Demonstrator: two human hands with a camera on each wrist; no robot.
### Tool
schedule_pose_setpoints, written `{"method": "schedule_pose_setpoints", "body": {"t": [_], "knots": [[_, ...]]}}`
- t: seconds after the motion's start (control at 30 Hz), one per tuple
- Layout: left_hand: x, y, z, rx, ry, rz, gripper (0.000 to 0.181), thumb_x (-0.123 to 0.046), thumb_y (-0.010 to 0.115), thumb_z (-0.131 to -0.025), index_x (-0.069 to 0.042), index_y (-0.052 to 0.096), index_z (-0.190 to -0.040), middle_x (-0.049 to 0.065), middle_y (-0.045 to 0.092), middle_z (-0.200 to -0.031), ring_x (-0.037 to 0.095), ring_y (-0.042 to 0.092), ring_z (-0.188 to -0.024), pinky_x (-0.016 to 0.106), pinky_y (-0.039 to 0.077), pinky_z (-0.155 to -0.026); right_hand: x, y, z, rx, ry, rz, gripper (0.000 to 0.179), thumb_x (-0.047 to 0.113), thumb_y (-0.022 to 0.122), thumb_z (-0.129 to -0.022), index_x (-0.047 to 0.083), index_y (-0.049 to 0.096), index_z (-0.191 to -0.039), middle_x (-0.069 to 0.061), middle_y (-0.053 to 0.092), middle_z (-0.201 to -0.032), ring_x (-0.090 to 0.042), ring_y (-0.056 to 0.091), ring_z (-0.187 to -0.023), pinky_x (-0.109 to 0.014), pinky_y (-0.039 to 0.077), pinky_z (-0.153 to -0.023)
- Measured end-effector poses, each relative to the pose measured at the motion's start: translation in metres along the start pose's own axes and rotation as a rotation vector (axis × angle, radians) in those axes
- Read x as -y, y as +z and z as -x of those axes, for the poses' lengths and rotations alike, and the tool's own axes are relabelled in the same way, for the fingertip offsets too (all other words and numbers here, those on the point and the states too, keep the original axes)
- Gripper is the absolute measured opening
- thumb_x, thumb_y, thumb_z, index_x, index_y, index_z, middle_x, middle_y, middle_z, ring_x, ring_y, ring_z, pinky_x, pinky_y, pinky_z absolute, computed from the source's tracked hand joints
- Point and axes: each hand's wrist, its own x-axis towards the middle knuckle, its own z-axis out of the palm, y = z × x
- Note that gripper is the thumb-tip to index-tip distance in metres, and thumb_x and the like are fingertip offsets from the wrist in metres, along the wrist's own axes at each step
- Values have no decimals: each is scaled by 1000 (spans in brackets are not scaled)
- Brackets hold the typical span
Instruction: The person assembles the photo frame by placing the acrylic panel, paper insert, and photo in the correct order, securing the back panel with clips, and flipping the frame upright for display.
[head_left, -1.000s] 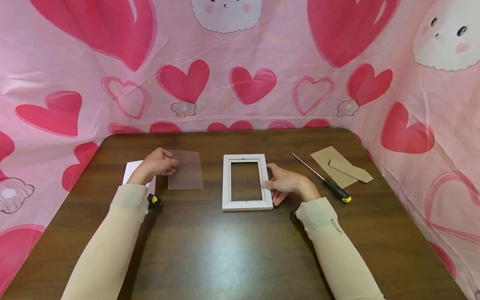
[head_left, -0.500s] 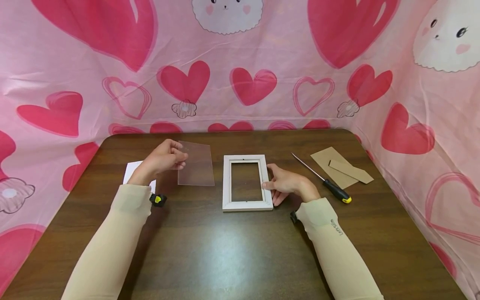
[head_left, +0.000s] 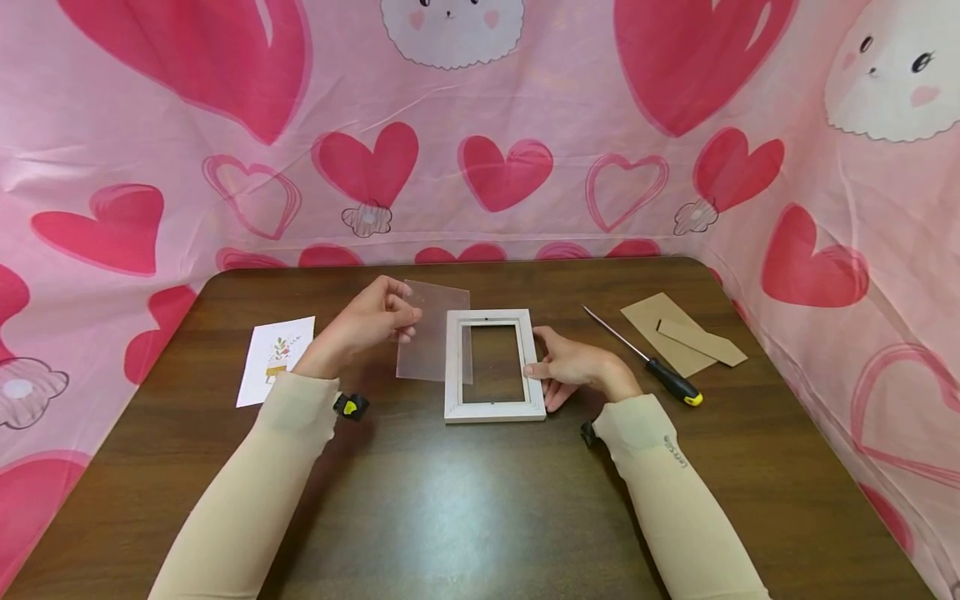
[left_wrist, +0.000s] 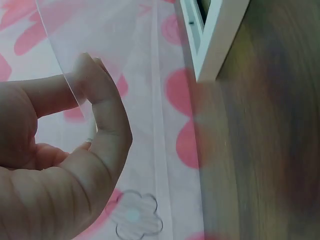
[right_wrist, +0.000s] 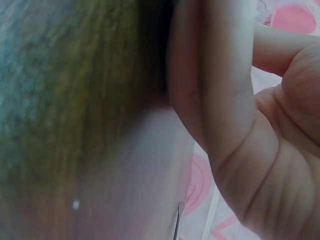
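My left hand pinches a clear plastic sheet by its left edge. The sheet is raised and tilted, and in the head view its right part overlaps the left side of a white picture frame. Up close, the left wrist view has thumb and fingers on either side of the transparent sheet, with a corner of the frame beyond. My right hand grips the frame's right side, thumb on top. The frame lies flat on the table; its opening shows bare wood.
A white card with a printed potted plant lies at the left, partly behind the left forearm. On the right are a screwdriver, a brown backing board and a folded cardboard stand. The wooden table meets a pink heart-patterned cloth.
My left hand has carried the clear sheet rightward from beside the card to the frame's left side. More of the card shows now. The right hand and frame have stayed put.
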Motion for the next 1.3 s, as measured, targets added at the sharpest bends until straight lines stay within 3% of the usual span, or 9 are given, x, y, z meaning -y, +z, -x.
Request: {"method": "schedule_pose_setpoints", "body": {"t": [0.37,0.57,0.73,1.3], "knots": [[-4,40,-11,15,15,55,42,-4,66,-104,2,41,-138,31,65,-117,18,65,-78,30,63,-74,-2,-3,0,41,-17,-30,84,10,59,-110,18,0,-169,-23,62,-96,-26,71,-63,-42,66,-64],[-1,56,-18,13,18,59,45,-3,66,-104,6,41,-139,30,67,-114,16,65,-76,26,62,-69,-2,-3,0,45,-24,-28,85,10,58,-110,17,-2,-169,-23,62,-96,-27,71,-64,-43,67,-65],[1,64,-20,16,-1,26,47,-6,66,-104,3,40,-142,24,69,-109,18,66,-78,26,62,-72,-2,-3,0,48,-32,-22,86,10,58,-110,15,-4,-169,-22,62,-94,-27,70,-65,-43,67,-65],[9,76,-28,25,-16,54,48,-4,68,-102,6,41,-141,27,70,-109,14,65,-69,24,60,-67,-2,-3,2,49,-25,-20,85,10,57,-110,17,-4,-170,-22,61,-94,-26,70,-64,-42,67,-65]]}}
